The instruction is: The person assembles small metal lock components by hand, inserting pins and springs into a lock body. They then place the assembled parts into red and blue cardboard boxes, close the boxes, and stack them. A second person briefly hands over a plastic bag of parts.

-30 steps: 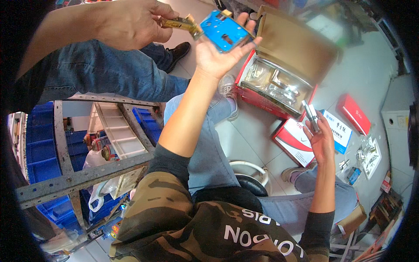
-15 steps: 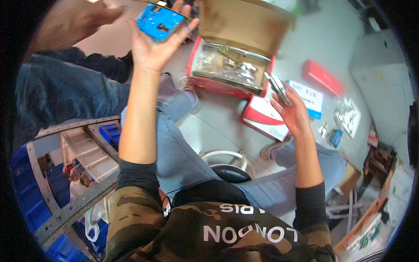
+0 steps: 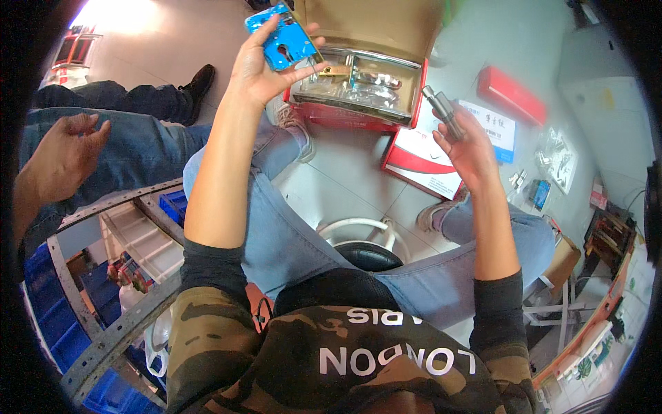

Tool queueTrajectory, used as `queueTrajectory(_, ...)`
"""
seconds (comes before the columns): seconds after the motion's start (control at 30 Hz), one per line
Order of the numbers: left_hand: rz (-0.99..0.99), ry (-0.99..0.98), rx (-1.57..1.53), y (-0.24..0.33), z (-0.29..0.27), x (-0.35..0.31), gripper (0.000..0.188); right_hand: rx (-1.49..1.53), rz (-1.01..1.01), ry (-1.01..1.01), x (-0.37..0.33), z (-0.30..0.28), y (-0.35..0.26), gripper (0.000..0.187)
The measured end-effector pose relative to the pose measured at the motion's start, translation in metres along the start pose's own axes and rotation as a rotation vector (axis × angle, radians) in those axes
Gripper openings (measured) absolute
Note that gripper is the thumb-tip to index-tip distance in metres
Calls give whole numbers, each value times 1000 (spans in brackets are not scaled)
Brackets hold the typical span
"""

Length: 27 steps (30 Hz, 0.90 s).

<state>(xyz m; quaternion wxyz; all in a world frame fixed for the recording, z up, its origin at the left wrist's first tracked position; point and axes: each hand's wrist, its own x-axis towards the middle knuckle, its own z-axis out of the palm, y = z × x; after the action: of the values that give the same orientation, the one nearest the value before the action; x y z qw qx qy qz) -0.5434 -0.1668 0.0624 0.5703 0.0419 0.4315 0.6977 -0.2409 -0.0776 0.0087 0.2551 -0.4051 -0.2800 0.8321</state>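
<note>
My left hand (image 3: 256, 77) grips a mortise lock case (image 3: 296, 40), flat and covered in blue film, with a keyhole-shaped cutout. Its fingers and thumb lie around the case's edges, above the left end of an open box (image 3: 355, 119). To the right, my right hand (image 3: 474, 148) has its fingers curled round a silvery metal lock cylinder (image 3: 445, 114), which points up and to the left. Inside the box are shiny metal parts and clear plastic wrapping (image 3: 365, 94).
Another person's hand (image 3: 65, 155) is at the left, above their jeans. A red-and-white box (image 3: 420, 165), a red box (image 3: 512, 95) and a blue-white box (image 3: 491, 124) lie at the right. A metal-framed rack (image 3: 127, 324) stands at my left; a round stool (image 3: 365, 254) is between my legs.
The lock case has turned and moved rightward and closer to the box with my left hand. The other person's hand has dropped from the upper left to the left edge.
</note>
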Motion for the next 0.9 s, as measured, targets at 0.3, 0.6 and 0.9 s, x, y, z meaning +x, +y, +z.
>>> queueTrajectory(0.3, 16, -58, 278, -12, 1, 5, 39, -4, -87, 1, -7, 11, -10, 34)
queueTrajectory(0.6, -332, -302, 486, -105, 28, -13, 67, 73, 82, 29, -8, 16, 13, 39)
queueTrajectory(0.9, 118, -461, 1004, -140, 44, -8, 62, -16, 82, 6, -22, 22, 20, 31)
